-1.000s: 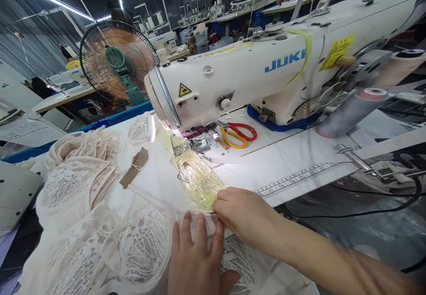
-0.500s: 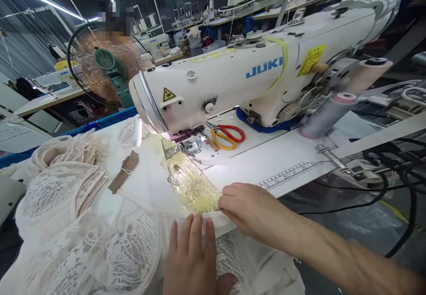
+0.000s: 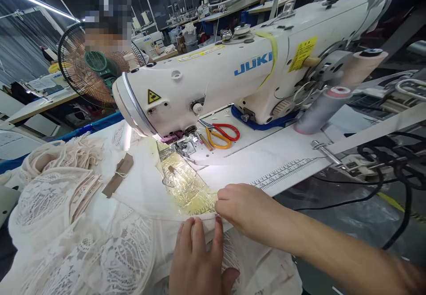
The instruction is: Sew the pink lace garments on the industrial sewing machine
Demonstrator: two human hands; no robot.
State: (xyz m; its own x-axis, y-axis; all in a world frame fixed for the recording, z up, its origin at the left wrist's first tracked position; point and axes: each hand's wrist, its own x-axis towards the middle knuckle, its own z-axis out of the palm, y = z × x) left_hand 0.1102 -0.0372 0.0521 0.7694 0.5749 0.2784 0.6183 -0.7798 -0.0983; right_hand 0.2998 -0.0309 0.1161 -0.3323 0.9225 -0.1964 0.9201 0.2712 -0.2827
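Observation:
A cream lace garment (image 3: 128, 250) with cup shapes lies over the front edge of the sewing table. My left hand (image 3: 198, 257) rests on its pale edge band, fingers stretched and spread, the thumb out to the right. Just beyond, my right hand (image 3: 234, 204) is closed in a pinch at the right end of that band; its fingertips are mostly hidden. Both hands are in front of a yellow, film-covered plate (image 3: 189, 193), which leads to the needle area of the white sewing machine (image 3: 199, 82).
Scissors with red and orange handles (image 3: 221, 135) lie under the machine arm. Folded lace pieces (image 3: 55, 193) and a brown strip (image 3: 118, 175) are at left. Thread cones (image 3: 322, 111) stand at right. A fan (image 3: 96, 62) and a person with a blurred head are behind.
My left hand has slid slightly right, its forefinger now close beside my right hand. The right hand keeps its pinch. The whole view has shifted a little.

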